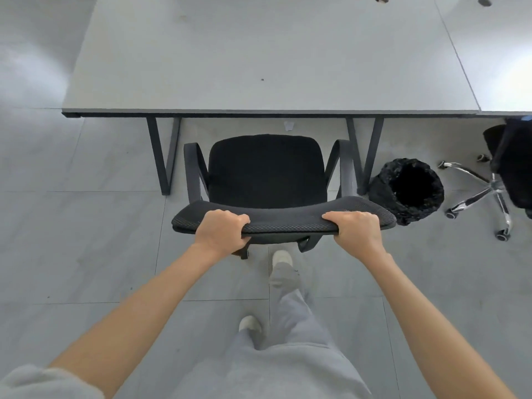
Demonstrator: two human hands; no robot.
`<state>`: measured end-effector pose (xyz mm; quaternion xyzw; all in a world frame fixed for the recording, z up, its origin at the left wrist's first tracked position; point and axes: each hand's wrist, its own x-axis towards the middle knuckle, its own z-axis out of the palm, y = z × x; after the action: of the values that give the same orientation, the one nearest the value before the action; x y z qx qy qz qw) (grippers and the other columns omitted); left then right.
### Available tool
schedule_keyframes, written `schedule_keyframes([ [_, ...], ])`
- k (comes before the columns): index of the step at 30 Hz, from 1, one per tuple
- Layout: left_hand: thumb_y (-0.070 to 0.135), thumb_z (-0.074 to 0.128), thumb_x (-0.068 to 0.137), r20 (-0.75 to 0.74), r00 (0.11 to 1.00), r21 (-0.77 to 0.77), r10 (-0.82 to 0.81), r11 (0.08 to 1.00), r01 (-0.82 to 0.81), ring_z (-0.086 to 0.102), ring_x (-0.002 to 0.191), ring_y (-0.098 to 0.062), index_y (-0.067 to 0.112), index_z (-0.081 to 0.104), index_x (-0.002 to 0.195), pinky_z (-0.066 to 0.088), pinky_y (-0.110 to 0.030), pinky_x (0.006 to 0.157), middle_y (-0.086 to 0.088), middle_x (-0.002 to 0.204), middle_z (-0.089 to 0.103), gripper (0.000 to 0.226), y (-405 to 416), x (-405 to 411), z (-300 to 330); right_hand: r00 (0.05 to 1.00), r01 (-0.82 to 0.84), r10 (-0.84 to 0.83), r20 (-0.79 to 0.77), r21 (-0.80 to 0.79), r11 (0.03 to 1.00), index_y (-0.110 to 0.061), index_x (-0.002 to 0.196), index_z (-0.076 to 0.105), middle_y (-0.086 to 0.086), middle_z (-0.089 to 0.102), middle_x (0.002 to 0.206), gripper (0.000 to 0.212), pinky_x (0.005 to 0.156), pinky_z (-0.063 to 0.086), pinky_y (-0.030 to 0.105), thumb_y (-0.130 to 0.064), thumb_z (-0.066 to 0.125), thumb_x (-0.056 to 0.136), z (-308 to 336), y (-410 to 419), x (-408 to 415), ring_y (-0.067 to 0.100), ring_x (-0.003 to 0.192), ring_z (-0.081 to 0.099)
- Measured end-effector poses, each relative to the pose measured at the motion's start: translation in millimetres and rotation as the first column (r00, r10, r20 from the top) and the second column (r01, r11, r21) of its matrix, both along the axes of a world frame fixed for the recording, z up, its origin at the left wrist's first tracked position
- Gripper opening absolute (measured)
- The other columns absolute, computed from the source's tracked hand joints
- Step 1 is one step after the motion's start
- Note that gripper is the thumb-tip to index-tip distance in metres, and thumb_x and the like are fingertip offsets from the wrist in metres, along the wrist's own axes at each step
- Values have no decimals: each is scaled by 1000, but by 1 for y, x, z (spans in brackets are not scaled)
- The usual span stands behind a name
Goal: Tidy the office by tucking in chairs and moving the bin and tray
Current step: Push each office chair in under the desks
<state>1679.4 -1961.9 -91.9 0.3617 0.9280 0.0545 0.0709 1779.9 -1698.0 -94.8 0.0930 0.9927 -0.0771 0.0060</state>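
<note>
A black office chair [266,171] with armrests faces a grey desk [259,53], its seat just short of the desk's front edge. My left hand [220,230] grips the top of the mesh backrest on the left side. My right hand [355,231] grips the same backrest top on the right side. A bin [407,188] lined with a black bag stands on the floor to the right of the chair, beside the desk's right leg. No tray is in view.
The desk's black V-shaped legs [164,156] flank the chair on both sides. A second chair with a chrome wheeled base [489,188] stands at the far right under a neighbouring desk [501,53]. My feet in light shoes stand on grey floor tiles behind the chair.
</note>
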Motion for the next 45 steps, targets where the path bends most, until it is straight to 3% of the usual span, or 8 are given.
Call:
schedule_keyframes([
  [9,26,66,77,35,989,68,144,987,-146,63,70,-36,16,73,94,38,-28,62,-12,70,72,20,52,-131,6,989,-44,39,145,27,999,-29,124,56,-2,68,111,43,69,38,30,-14,49,85,3,42,-134,26,100,61],
  [17,29,62,79,67,977,28,204,978,-206,63,80,-33,22,71,99,44,-31,72,-9,79,73,24,106,-213,2,980,-39,34,195,23,999,-32,121,56,-4,68,109,43,69,37,29,-13,48,83,6,96,-225,24,98,61],
  [24,21,79,60,11,987,73,159,985,-159,63,55,-33,16,73,82,47,-33,56,-9,58,69,23,109,-230,-8,997,-15,19,80,-46,999,-21,111,63,-4,69,105,38,67,41,29,-9,57,75,0,103,-235,23,98,62],
  [28,21,87,47,-62,997,102,42,994,-35,61,43,-25,14,70,72,45,-27,43,-1,51,66,30,104,-232,-7,999,-21,19,-51,-46,999,-17,95,69,0,73,86,33,59,45,29,-6,69,63,-7,103,-233,24,79,67],
  [33,29,77,69,25,999,177,-38,984,33,69,72,-24,16,68,99,54,-33,51,-2,81,73,34,102,-228,-1,993,55,-64,-103,-79,995,-12,87,71,3,73,81,32,74,49,34,-1,72,58,-7,93,-228,27,76,68],
  [37,27,53,84,41,988,373,-150,919,124,64,97,-18,11,67,103,56,-33,75,-1,102,71,28,100,-213,11,947,148,-198,-253,-204,968,-6,101,68,6,70,106,31,99,38,33,0,66,71,-1,79,-200,26,104,62],
  [42,16,46,91,99,897,580,-432,757,300,57,105,-13,4,67,103,44,-26,97,-2,108,66,27,103,-170,14,728,426,-624,-284,-525,737,-5,120,57,6,58,127,34,105,29,11,-16,41,92,0,47,-96,12,122,47],
  [45,25,44,91,413,788,513,-457,831,214,58,95,-1,10,64,109,48,-26,84,7,103,67,31,125,-148,-2,498,595,-864,-78,-694,406,-7,122,56,5,61,123,44,98,37,15,-31,36,91,-12,22,-22,0,112,51],
])
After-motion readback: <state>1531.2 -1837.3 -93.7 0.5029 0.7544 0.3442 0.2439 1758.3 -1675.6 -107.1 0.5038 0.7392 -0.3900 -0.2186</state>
